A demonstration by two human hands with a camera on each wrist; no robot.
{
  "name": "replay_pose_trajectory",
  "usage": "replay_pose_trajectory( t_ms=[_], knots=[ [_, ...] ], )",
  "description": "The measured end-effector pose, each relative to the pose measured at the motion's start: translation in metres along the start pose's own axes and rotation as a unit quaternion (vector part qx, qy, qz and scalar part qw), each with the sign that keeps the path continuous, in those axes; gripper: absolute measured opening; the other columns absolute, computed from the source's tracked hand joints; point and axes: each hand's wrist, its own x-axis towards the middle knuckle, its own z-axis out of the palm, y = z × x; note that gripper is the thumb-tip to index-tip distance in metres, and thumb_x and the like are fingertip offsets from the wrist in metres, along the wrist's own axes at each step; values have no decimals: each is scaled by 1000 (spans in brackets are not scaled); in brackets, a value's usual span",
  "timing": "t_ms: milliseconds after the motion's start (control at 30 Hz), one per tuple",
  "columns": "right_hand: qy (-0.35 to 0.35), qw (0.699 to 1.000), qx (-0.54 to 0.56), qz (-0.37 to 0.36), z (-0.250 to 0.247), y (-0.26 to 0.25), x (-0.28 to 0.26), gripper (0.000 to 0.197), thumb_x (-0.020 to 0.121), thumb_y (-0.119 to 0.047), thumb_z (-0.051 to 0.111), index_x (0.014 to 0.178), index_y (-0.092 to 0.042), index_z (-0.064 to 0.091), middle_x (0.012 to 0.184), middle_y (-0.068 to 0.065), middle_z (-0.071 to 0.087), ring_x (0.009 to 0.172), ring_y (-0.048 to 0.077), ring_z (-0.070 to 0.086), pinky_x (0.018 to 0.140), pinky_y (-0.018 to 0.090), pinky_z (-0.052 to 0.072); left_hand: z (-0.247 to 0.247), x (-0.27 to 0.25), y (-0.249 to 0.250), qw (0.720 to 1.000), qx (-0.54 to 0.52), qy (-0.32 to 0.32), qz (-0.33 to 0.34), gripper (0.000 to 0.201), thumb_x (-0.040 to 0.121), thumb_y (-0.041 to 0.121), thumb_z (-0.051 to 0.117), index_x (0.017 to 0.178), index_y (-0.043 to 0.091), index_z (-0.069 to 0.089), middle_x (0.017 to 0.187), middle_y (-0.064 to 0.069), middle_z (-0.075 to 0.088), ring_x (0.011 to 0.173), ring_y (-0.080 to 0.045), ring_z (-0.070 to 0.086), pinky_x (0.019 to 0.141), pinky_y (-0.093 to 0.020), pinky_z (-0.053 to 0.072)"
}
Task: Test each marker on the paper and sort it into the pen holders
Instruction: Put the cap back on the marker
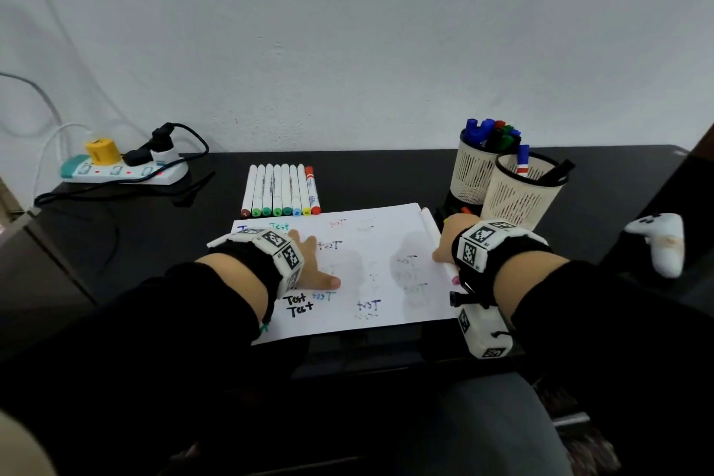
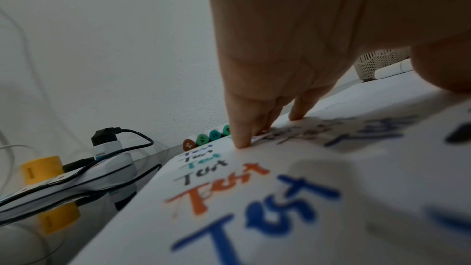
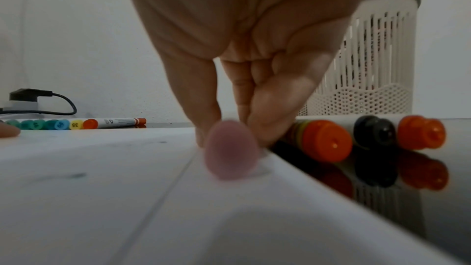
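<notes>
Capped markers (image 1: 280,191) — beside scribbled paper (image 1: 371,267)

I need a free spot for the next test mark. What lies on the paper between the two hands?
In the head view, between the left hand and right hand the paper holds only faint "test" scribbles.

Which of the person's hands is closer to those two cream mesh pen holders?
The right hand: it touches a white marker just in front of the cream mesh pen holders. The left hand presses the white paper, farther away.

L hand (image 1: 315,263) flat on paper (image 1: 371,267); R hand (image 1: 450,240) on marker (image 1: 438,243).
</notes>
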Motion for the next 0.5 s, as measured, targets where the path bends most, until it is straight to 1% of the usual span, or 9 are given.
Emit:
replay_pose_trajectory(
  t_ms=[33,100,133,167,233,267,300,400,500],
  knots=[
    [6,1000,6,-1,0,1,-1,50,99,-23,41,147,-10,29,72,1,39,101,24,50,90,34,39,0,0,0,1000,-1,0,0,101,76,77,43,149,17,7,154,-13,11,139,-33,24,111,-49,26],
    [10,1000,11,-2,-1,1,-4,49,101,-20,35,148,-12,27,98,13,55,117,28,51,88,33,39,0,-1,0,1000,0,-1,-1,101,76,77,43,149,17,7,154,-12,11,139,-33,24,111,-50,26],
    [7,1000,16,-5,-3,2,-6,49,102,-19,33,149,-14,25,111,14,55,123,28,49,87,32,39,0,-1,0,1000,1,-1,-2,102,76,78,43,149,17,7,155,-12,11,139,-33,23,111,-50,26],
    [4,1000,18,-11,-5,2,-8,47,102,-17,32,149,-16,26,115,14,56,123,29,49,82,31,41,0,0,1,1000,1,-1,-3,102,75,78,42,149,18,7,155,-12,11,139,-33,23,111,-50,26],
    [21,999,34,-13,-7,1,-9,35,101,-17,32,134,-16,45,92,10,56,108,30,55,63,28,40,0,0,0,1000,-2,-2,-4,102,74,78,43,149,18,8,154,-12,13,139,-33,24,111,-50,26],
    [37,998,43,-11,-8,0,-9,28,101,-18,34,120,-12,52,84,7,51,101,29,56,59,28,38,-1,0,0,1000,-5,-1,-4,103,74,78,44,149,18,8,154,-12,14,138,-33,25,111,-50,27],
    [47,997,53,-8,-9,-2,-7,23,100,-18,36,109,-9,55,85,7,50,95,28,57,61,28,38,-1,-1,0,1000,-9,0,-3,103,73,78,45,149,18,8,154,-12,14,138,-33,26,110,-50,27],
    [65,995,74,5,-16,-10,-1,24,96,-20,44,74,-10,49,82,5,55,77,24,56,60,26,39,-2,-4,-3,1000,-23,6,-9,109,72,77,50,148,15,4,154,-12,13,138,-32,25,111,-49,27],
    [69,993,95,-7,-27,-25,5,24,92,-17,47,68,-12,45,74,3,52,68,20,53,59,27,41,1,-6,-15,1000,-19,-4,-19,112,70,80,49,149,15,3,155,-13,7,139,-33,23,111,-49,26]
  ],
)
